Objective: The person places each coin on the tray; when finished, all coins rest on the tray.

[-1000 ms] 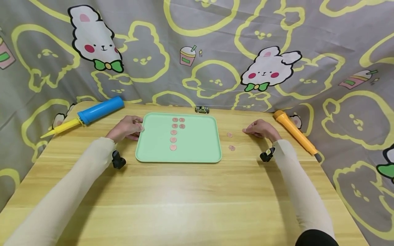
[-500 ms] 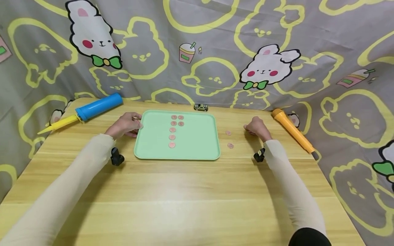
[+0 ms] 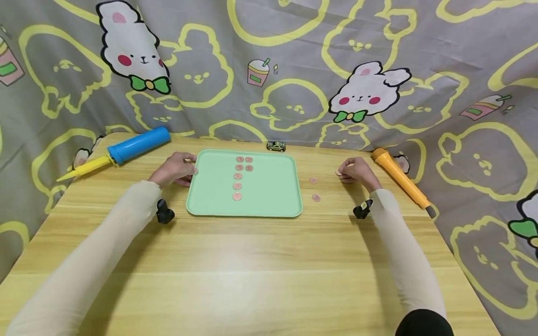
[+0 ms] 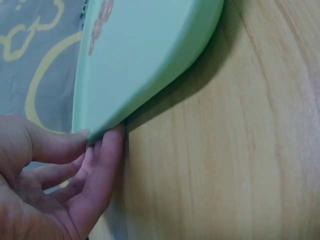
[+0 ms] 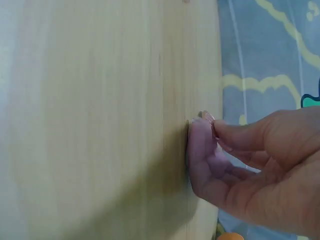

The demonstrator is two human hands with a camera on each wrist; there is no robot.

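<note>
A pale green tray (image 3: pixel 269 205) lies on the wooden table, with several copper coins (image 3: pixel 237 177) set out on it in a column and a short second column at the top. At the tray's left side, my left hand (image 3: pixel 174 169) pinches the rim between thumb and fingers, as the left wrist view also shows. To the right of the tray, my right hand (image 3: pixel 355 170) pinches a single copper coin (image 5: pixel 208 118) between thumb and fingertip, just over the table. Two loose coins, an upper coin (image 3: pixel 313 180) and a lower coin (image 3: pixel 316 198), lie between the tray and this hand.
A blue and yellow hand pump (image 3: pixel 134 147) lies at the back left. Behind the tray stands a small toy car (image 3: pixel 276 146). An orange microphone (image 3: pixel 401 177) lies along the right edge, and a patterned curtain (image 3: pixel 294 60) hangs behind the table.
My right hand's fingers have closed on a coin, which now shows at the fingertips. The left hand keeps its hold on the tray. The head view has shifted slightly.
</note>
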